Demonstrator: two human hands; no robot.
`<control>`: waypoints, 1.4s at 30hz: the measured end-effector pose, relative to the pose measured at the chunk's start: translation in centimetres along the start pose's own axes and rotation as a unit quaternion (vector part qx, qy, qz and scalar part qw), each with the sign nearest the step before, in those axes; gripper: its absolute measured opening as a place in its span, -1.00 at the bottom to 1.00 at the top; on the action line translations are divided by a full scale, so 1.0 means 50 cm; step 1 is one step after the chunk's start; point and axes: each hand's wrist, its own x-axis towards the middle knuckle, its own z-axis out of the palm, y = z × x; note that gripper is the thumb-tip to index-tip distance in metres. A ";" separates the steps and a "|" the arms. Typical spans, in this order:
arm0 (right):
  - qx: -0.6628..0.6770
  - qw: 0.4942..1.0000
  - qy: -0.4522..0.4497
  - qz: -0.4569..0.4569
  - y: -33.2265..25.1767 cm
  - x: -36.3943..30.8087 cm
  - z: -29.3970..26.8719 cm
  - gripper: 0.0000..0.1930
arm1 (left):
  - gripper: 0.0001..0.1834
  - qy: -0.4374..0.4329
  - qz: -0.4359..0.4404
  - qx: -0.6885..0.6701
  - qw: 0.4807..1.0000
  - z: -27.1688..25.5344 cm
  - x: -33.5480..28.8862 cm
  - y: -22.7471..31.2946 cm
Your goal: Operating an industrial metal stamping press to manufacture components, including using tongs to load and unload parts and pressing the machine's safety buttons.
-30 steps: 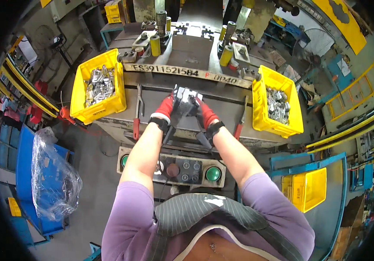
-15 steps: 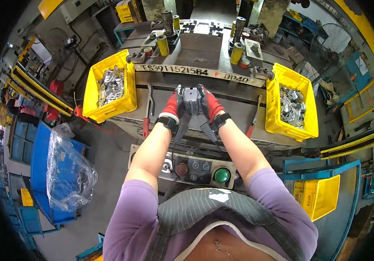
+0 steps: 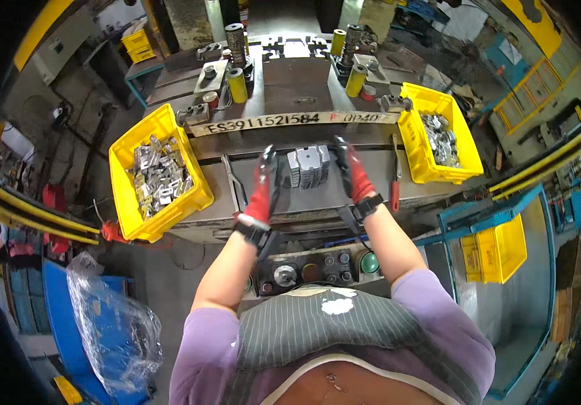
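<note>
A stack of flat grey metal parts [image 3: 309,167] stands on the steel press table [image 3: 219,208], its upper pieces slightly out of line. To the left of the stack is my left hand [image 3: 264,181] in a red and dark glove, fingers stretched forward and a gap between palm and metal. On the other side my right hand [image 3: 352,172], gloved alike, is also open and apart from the stack. Left of my left hand lies a tool with long metal jaws [image 3: 234,179]. A red-handled tool [image 3: 395,182] lies beyond my right hand.
Yellow bins of metal parts stand at the left [image 3: 199,192] and right [image 3: 469,158]. A marked bar [image 3: 290,121] crosses behind the stack, with the die's yellow cylinders [image 3: 237,86] farther back. A button panel [image 3: 307,270] sits below the table edge. Plastic film [image 3: 115,324] covers a blue cart.
Both hands have let go of the stack and spread apart to either side. The stack stays on the table. The whole view has shifted and turned somewhat.
</note>
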 end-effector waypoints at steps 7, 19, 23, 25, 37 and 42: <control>-0.773 0.548 0.303 -0.104 -0.147 -0.220 -0.085 -0.40 | -0.25 0.071 0.267 0.645 0.713 -0.064 -0.295 0.152; -0.740 0.627 0.238 0.058 -0.169 -0.197 -0.218 -0.70 | -0.34 0.148 0.100 0.707 0.684 -0.223 -0.195 0.106; -0.195 0.960 0.142 0.141 -0.203 -0.225 -0.263 -0.78 | -0.68 -0.196 -0.156 -0.124 0.960 -0.252 -0.170 0.169; -0.070 0.978 0.172 0.095 -0.180 -0.245 -0.303 -0.86 | -0.66 -0.123 -0.119 -0.088 0.981 -0.216 -0.195 0.167; -0.292 0.955 -0.038 0.021 -0.152 -0.399 0.071 -0.44 | -0.63 0.050 0.043 0.148 0.987 -0.048 -0.329 0.111; -0.361 0.930 -0.056 0.036 -0.165 -0.380 0.090 -0.45 | -0.64 0.065 0.057 0.205 0.975 -0.012 -0.357 0.137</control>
